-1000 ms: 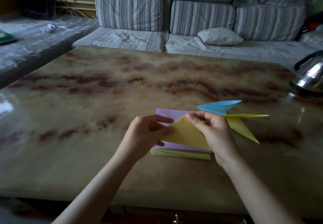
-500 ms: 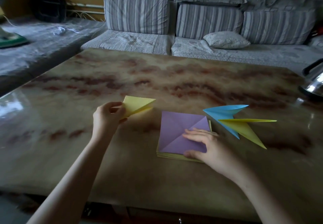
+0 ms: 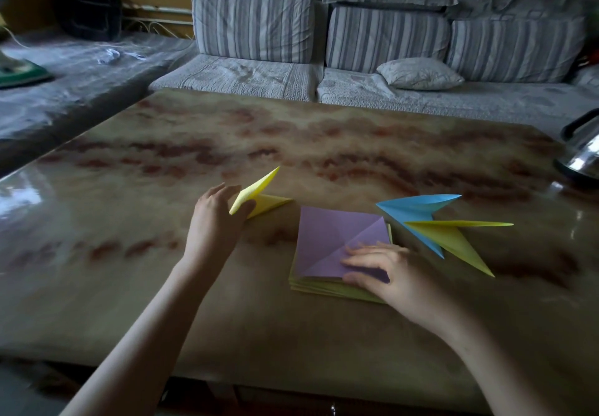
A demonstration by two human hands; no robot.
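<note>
Yellow folded paper piece (image 3: 259,200), low over the marbled brown tabletop (image 3: 194,302), is pinched between thumb and fingers of the left hand (image 3: 215,221), while the right hand (image 3: 392,274) lies flat, fingers relaxed and grasping nothing, on the purple creased square sheet (image 3: 334,237) topping the yellow-green paper stack (image 3: 324,289).

We see a dim interior lit by soft daylight entering from the left. The glossy table (image 3: 129,302) returns a pale glare along its left edge and small bright glints beside the kettle (image 3: 581,153), whose steel body mirrors the light. Shadows are faint and diffuse; we note a soft one under the left hand (image 3: 215,224) and the yellow folded paper (image 3: 269,204) it holds. Wide-angle distortion bows the sofa (image 3: 252,23) and the table's edges. The upper right corner is smeared and out of focus; the near foreground sinks into darkness.
</note>
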